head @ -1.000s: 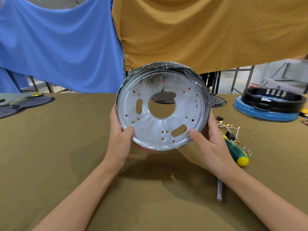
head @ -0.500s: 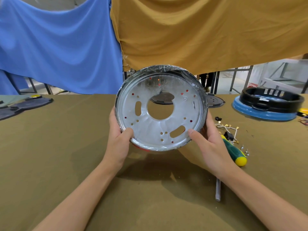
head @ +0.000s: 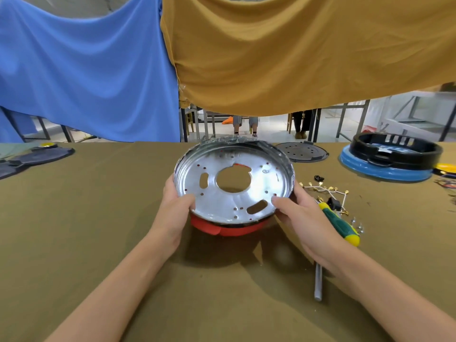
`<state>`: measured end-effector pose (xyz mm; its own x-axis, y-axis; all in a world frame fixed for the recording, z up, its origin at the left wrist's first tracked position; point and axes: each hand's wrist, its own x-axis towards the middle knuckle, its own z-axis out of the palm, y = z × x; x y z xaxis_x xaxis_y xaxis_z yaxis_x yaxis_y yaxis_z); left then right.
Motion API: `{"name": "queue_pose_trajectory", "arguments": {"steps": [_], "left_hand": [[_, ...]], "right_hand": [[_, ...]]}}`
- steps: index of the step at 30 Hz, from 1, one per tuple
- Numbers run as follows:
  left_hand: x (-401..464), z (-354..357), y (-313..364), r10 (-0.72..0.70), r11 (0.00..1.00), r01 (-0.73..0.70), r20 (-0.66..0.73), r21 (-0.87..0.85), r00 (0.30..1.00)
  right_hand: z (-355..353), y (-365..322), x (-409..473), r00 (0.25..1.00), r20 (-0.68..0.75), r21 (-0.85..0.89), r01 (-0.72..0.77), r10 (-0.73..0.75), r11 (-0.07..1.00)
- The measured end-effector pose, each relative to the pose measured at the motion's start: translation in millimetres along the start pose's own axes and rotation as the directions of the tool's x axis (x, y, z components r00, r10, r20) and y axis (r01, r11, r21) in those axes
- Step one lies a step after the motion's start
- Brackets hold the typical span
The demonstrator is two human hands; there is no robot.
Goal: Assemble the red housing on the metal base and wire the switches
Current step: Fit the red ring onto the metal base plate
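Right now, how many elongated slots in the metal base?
2 in the metal base: one slot left of the centre hole, one slot lower right beside the right hand's thumb. Hands may hide others.

Both hands on the round metal base (head: 234, 186), left hand (head: 172, 213) and right hand (head: 303, 218) gripping opposite rims, thumbs on the plate. Red housing (head: 222, 228) peeks out underneath (plastic film around the rim). Green-and-yellow screwdriver (head: 339, 224) lies just right, wires (head: 325, 193) beyond it.
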<state>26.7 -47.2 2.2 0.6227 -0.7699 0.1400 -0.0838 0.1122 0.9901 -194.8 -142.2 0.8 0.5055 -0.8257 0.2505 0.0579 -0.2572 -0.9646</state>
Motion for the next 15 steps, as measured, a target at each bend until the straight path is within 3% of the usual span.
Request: {"name": "queue_pose_trajectory", "arguments": {"steps": [8, 15], "left_hand": [[7.1, 1.0, -1.2, -0.148, 0.989, 0.148, 0.006, 0.012, 0.989], [5.4, 2.3, -1.2, -0.161, 0.987, 0.161, -0.015, 0.012, 0.987]], "right_hand": [[-4.0, 5.0, 10.4, 0.980, 0.039, 0.109, -0.197, 0.193, 0.974], [-2.1, -0.4, 9.6, 0.973, 0.030, 0.080, -0.231, 0.229, 0.970]]}}
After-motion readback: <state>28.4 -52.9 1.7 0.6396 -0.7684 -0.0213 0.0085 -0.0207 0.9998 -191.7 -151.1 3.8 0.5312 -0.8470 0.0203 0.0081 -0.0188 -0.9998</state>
